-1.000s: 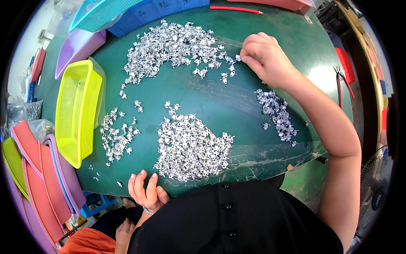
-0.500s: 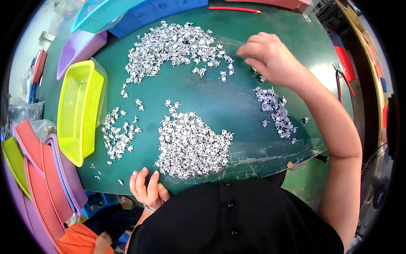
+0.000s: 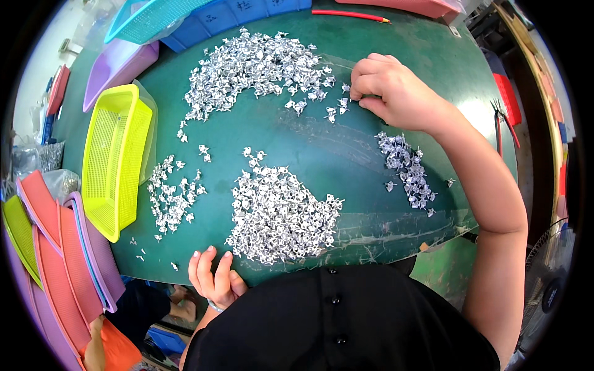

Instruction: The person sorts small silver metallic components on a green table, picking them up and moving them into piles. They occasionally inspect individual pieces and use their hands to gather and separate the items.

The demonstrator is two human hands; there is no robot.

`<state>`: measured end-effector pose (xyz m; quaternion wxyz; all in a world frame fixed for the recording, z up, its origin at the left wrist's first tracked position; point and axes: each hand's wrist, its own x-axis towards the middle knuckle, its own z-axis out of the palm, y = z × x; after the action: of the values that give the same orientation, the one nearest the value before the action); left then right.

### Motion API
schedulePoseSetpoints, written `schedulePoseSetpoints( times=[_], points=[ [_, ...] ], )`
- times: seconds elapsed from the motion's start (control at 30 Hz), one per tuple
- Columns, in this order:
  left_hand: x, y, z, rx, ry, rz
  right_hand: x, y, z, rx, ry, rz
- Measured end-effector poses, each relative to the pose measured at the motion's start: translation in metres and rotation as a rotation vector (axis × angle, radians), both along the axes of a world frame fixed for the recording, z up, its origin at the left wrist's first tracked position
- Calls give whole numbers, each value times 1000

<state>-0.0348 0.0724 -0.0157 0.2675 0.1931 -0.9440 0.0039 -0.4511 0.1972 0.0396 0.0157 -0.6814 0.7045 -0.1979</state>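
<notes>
My right hand [image 3: 393, 93] reaches over the far right of the green table. Its thumb and fingertips are pinched together beside a few stray small silvery metal pieces [image 3: 342, 106]; what is between them, if anything, is hidden. To its left spreads a large curved pile of the same metal pieces [image 3: 247, 71]. A smaller patch of metal pieces [image 3: 408, 170] lies below my right wrist. At the near table edge my left hand [image 3: 215, 279] rests with fingers stretched apart, holding nothing. Close by it is a dense heap of metal pieces [image 3: 281, 216], with a looser group [image 3: 170, 195] further left.
A yellow-green basket [image 3: 111, 164], a purple bin [image 3: 117, 71] and blue bins [image 3: 235, 21] line the table's left and far sides. A red pencil-like stick [image 3: 349, 15] lies at the back; pliers [image 3: 502, 123] lie at right. Stacked baskets [image 3: 62, 247] and a person in orange [image 3: 117, 346] are at lower left.
My right hand has shifted slightly down, and its thumb and fingers have closed together beside the stray pieces. My left hand stays put. The person in orange has moved.
</notes>
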Motion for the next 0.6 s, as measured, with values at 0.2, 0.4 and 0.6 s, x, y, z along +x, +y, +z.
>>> schedulePoseSetpoints(
  times=[0.2, 0.4, 0.6],
  points=[
    [-3, -2, -3, -31, 41, -20, 6, -23, -7, -110, -14, -33],
    [-4, -3, -2, -38, 48, -27, 10, -39, -14, -72, 10, -66],
    [-3, -1, -2, -36, 35, -9, 16, -41, -15, 13, 76, -77]
  ],
)
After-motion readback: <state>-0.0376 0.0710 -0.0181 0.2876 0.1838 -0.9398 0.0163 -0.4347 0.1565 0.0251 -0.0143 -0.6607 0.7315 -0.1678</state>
